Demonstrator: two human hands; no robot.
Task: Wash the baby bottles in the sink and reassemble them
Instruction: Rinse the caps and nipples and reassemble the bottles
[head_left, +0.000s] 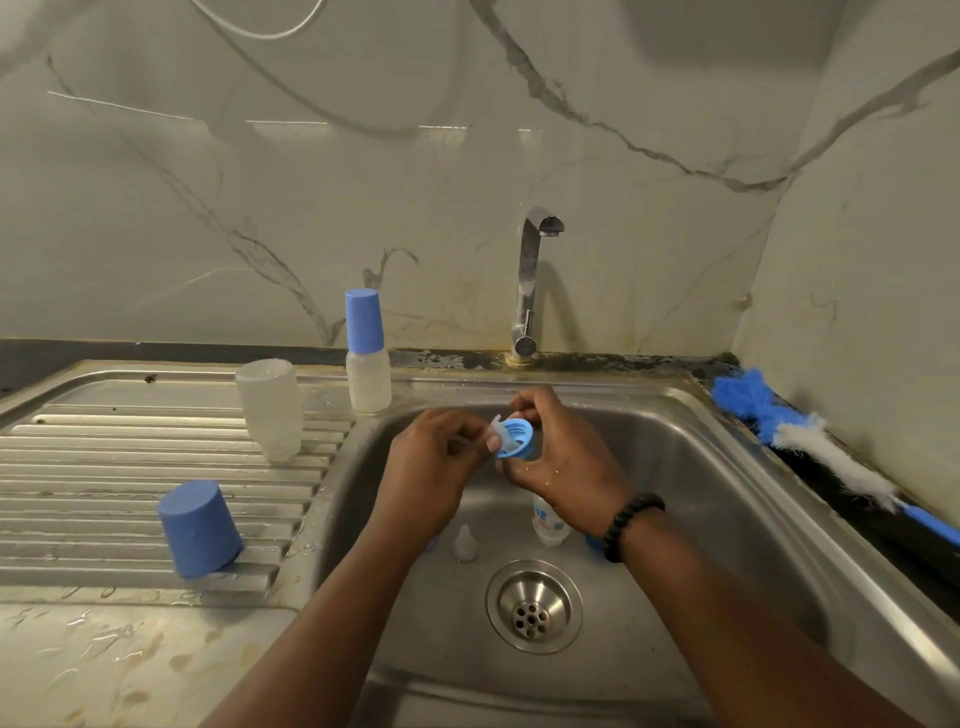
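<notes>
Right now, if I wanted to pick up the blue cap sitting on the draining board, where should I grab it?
Come down from above and wrap your fingers round the sides of the blue cap. It stands upside down on the draining board, closed end up and wider at the bottom, so grip low on the sides; higher up your fingers might slip off.

2 hands: left hand (431, 467), right hand (561, 457), mid frame over sink (727, 467).
3 bottle bodies: 1 capped bottle (368, 353) upright at basin's back-left corner, 1 inverted bottle (270, 408) on drainboard (104, 467) left-center, 1 printed bottle (548, 522) in basin, partly hidden by right wrist.
2 blue caps: 1 on capped bottle, 1 loose cap (199, 527) lower left.
1 blue ring (517, 439) btwn hands.
2 clear teats: 1 teat at ring (500, 432), 1 loose teat (464, 543) nr drain (534, 605).
1 tap (530, 286). 1 brush (810, 441) at right. 1 bracelet (631, 525).
</notes>
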